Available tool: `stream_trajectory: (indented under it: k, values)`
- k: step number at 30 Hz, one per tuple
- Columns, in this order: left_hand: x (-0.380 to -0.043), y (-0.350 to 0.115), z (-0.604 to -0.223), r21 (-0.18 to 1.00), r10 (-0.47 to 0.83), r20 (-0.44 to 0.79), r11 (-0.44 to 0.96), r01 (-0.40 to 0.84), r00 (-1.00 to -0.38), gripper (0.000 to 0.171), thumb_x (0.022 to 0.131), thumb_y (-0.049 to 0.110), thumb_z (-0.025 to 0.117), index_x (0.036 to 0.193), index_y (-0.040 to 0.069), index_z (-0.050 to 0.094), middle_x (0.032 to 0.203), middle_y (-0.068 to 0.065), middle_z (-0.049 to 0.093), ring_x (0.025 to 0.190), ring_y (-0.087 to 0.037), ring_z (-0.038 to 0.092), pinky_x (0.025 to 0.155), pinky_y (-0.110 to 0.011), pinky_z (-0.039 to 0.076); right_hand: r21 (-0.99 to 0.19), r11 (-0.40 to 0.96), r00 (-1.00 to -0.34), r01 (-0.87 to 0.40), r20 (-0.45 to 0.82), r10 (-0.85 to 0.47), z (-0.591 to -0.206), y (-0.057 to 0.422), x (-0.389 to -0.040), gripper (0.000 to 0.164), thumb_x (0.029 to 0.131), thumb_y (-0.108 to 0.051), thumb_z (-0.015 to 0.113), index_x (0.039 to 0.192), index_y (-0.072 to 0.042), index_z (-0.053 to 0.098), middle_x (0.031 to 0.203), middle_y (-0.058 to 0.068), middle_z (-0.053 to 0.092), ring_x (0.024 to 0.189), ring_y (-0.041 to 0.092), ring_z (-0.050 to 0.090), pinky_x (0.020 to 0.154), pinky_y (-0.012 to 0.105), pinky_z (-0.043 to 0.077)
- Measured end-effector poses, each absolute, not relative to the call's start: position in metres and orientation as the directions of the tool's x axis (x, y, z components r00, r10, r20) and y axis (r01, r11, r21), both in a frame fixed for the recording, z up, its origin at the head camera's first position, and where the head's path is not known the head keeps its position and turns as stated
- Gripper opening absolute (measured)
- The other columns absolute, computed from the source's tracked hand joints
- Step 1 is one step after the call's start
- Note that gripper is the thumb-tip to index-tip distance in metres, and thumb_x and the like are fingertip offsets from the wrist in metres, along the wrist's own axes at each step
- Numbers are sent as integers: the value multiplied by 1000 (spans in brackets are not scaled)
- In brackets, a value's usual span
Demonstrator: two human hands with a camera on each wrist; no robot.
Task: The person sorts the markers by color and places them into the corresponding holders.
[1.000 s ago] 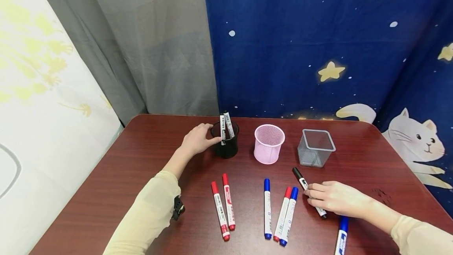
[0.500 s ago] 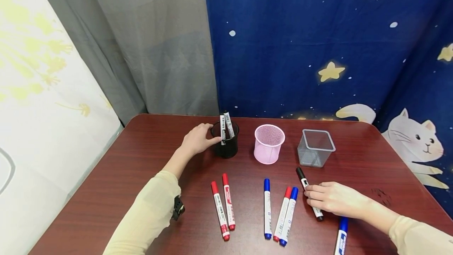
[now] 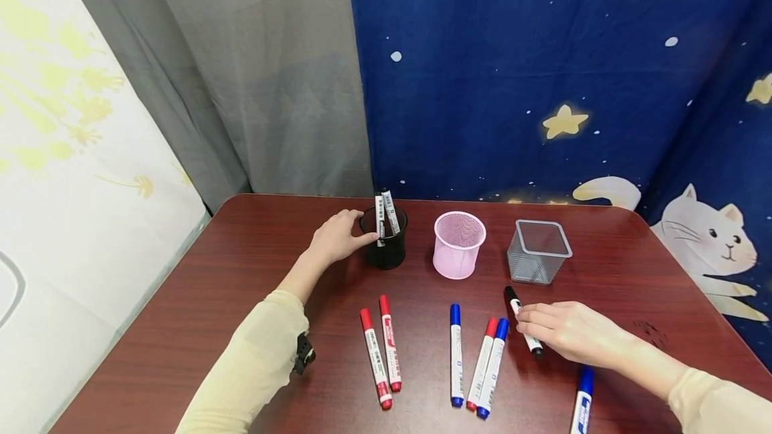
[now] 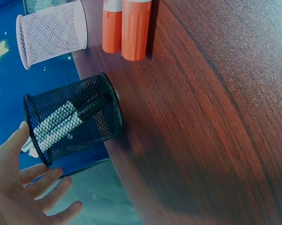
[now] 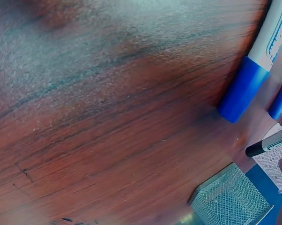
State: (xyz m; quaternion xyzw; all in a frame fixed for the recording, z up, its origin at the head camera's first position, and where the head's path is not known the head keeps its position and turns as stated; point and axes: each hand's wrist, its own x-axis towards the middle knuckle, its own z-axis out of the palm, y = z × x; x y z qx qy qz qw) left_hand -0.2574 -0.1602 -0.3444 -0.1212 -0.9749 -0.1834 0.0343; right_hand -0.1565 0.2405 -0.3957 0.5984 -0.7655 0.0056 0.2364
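My left hand is at the left of the black mesh pen holder, thumb and index finger on its rim, the other fingers spread in the left wrist view. Two black-and-white markers lean inside that holder. My right hand pinches a black marker over the right half of the table; the fingers cover its middle. In the right wrist view only the black end of this marker and part of its barrel show. A blue marker lies just below the right wrist.
A pink mesh pen holder and a grey square mesh holder stand along the back. Two red markers lie front left. A blue marker and a red-blue pair lie at centre. Curtains hang behind the table.
The black marker has shifted and turned slightly in my right hand, its lower end moving left and up. My left hand has stayed at the black holder.
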Motion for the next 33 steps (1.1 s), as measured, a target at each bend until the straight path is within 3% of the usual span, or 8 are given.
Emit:
stream_trajectory:
  k: [13,19,22,25,28,33]
  values:
    - [-257,-159,-344,352,226,111,902,251,-968,63,78,49,59,123,5,49,114,-11,51,104,-25,48,79,-46,41,48,359,-271,-932,566,-779,-373,237,-150,31,93,-26,36,101,-12,62,101,0,60,90,9,56,76,20,43]
    - [-257,-159,-343,354,223,108,902,247,-969,63,78,49,59,123,6,49,113,-11,52,103,-25,48,79,-45,41,-87,371,-344,-924,611,-713,-363,230,-145,28,89,-30,50,101,-9,64,98,-2,62,88,8,57,80,15,39]
    - [-256,-159,-343,353,220,108,903,244,-970,63,78,49,59,123,6,49,113,-11,52,103,-24,49,78,-45,41,-176,372,-396,-912,622,-675,-360,224,-143,23,81,-23,65,100,-10,64,95,-4,62,83,5,57,77,13,40]
    - [-256,-160,-343,353,217,107,904,242,-970,63,78,49,59,123,6,49,113,-11,52,103,-24,48,79,-45,41,-261,380,-454,-887,636,-624,-353,213,-139,34,67,-8,75,99,-13,63,90,-5,62,76,3,55,69,13,42]
    - [-257,-160,-344,352,217,107,904,241,-970,63,78,48,59,123,6,49,114,-11,51,104,-25,48,79,-45,41,-342,365,-499,-866,652,-571,-337,198,-132,47,58,5,76,99,-13,63,85,-6,61,69,4,54,63,14,43]
    - [-257,-161,-344,352,215,107,905,239,-971,63,78,48,59,123,6,48,115,-12,51,105,-25,48,79,-46,40,-422,325,-533,-846,672,-514,-322,180,-128,50,55,13,73,98,-9,63,81,-3,61,65,5,55,59,17,45]
